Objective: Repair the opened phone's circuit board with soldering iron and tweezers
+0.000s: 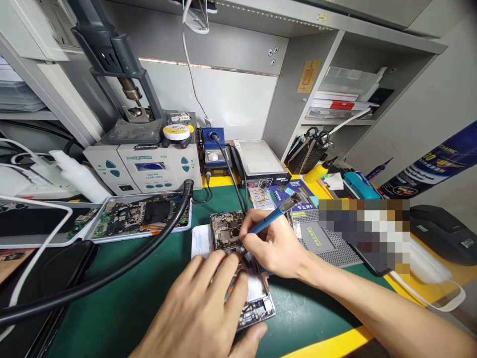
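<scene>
An opened phone [257, 286] lies on the green mat, its circuit board [225, 231] and inner parts bare. My left hand [208, 293] is spread over its lower part, fingers bent onto it and thumb by the near edge, steadying it. In my right hand [276, 246] a slim blue-handled tool [269, 219] is pinched like a pen. Its wide silvery end with a dark tip points up and away; the lower end goes down to the phone behind my fingers, so its working tip is hidden. A white-blue pad [201, 241] shows under the phone.
A thick black hose [149, 253] curves from the rework station [149, 166] across the mat's left side. Trays with circuit boards [141, 216] stand behind it. At right are a perforated grey plate [337, 248], a dark phone with a blurred screen and a blue spray can [436, 159].
</scene>
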`<action>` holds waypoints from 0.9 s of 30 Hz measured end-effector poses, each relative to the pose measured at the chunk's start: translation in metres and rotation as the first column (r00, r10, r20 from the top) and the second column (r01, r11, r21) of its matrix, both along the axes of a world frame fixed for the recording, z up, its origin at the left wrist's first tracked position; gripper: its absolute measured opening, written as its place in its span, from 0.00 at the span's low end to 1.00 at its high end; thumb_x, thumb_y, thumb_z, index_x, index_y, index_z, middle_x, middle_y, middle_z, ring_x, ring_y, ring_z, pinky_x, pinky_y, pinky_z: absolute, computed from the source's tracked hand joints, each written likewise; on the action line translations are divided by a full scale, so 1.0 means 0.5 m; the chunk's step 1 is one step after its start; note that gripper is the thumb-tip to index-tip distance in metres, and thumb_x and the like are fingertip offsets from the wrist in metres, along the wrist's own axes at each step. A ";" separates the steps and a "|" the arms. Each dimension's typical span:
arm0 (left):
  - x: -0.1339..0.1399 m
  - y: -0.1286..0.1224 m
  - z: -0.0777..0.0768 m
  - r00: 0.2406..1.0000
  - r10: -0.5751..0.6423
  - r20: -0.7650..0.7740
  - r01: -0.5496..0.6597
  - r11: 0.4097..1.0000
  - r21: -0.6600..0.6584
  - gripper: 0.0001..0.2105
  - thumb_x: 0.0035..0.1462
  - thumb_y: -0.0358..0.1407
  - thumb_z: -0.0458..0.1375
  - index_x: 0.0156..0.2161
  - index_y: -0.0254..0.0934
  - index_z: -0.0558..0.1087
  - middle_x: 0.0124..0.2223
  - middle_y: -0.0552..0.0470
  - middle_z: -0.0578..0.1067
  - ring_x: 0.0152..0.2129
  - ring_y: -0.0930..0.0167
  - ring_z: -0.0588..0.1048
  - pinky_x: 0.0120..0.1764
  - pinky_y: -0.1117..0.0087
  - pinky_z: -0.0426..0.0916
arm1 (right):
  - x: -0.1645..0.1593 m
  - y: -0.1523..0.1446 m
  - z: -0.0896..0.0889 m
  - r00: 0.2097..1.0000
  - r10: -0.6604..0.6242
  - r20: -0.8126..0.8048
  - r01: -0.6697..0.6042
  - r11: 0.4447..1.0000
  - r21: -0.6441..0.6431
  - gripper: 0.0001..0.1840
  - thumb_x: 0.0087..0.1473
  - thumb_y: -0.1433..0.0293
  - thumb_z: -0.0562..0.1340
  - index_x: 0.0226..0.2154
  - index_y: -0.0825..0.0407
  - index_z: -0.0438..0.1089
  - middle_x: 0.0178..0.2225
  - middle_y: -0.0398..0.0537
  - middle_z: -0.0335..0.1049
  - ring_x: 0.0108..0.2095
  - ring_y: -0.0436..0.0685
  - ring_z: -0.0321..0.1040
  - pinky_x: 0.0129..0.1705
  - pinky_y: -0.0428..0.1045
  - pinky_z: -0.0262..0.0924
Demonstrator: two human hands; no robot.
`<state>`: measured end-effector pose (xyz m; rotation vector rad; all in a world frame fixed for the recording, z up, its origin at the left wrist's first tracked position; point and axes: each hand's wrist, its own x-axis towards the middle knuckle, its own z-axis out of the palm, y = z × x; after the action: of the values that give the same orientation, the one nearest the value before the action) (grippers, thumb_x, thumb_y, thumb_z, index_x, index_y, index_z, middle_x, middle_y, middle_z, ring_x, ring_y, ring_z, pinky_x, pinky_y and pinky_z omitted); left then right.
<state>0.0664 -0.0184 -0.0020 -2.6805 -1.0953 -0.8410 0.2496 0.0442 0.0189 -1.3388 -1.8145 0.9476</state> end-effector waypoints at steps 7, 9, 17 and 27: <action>-0.004 -0.003 -0.002 1.000 -0.031 0.004 0.031 1.000 0.002 0.16 0.67 0.47 0.53 0.43 0.38 0.78 0.49 0.44 0.79 0.46 0.58 0.76 0.51 0.54 0.69 | 0.001 -0.002 0.001 1.000 -0.007 0.003 0.007 1.000 -0.004 0.04 0.45 0.71 0.58 0.26 0.51 0.69 0.20 0.39 0.64 0.21 0.48 0.57 0.22 0.45 0.50; -0.003 -0.005 -0.002 1.000 -0.007 0.006 0.007 1.000 -0.007 0.15 0.67 0.45 0.53 0.43 0.38 0.78 0.49 0.45 0.79 0.47 0.58 0.76 0.52 0.55 0.69 | 0.001 -0.003 0.003 1.000 -0.002 -0.001 0.002 1.000 -0.009 0.03 0.45 0.71 0.57 0.25 0.51 0.67 0.19 0.38 0.62 0.20 0.48 0.55 0.21 0.45 0.49; -0.003 -0.006 -0.003 1.000 0.003 0.017 -0.003 1.000 -0.003 0.15 0.68 0.45 0.52 0.43 0.39 0.78 0.49 0.45 0.79 0.47 0.59 0.76 0.52 0.56 0.68 | -0.001 0.000 0.003 1.000 0.002 -0.010 -0.002 1.000 -0.018 0.04 0.46 0.71 0.57 0.26 0.51 0.68 0.19 0.38 0.62 0.20 0.48 0.56 0.21 0.45 0.49; 0.000 -0.002 0.009 1.000 -0.015 -0.012 0.015 1.000 0.004 0.13 0.66 0.42 0.54 0.44 0.38 0.77 0.48 0.44 0.79 0.47 0.58 0.76 0.50 0.54 0.70 | 0.002 -0.002 0.004 1.000 0.005 -0.012 -0.005 1.000 -0.011 0.03 0.46 0.71 0.58 0.25 0.51 0.67 0.18 0.37 0.61 0.19 0.48 0.55 0.20 0.45 0.49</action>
<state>0.0661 -0.0196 0.0027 -2.6900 -1.0708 -0.8284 0.2507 0.0431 0.0211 -1.3330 -1.8065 0.9676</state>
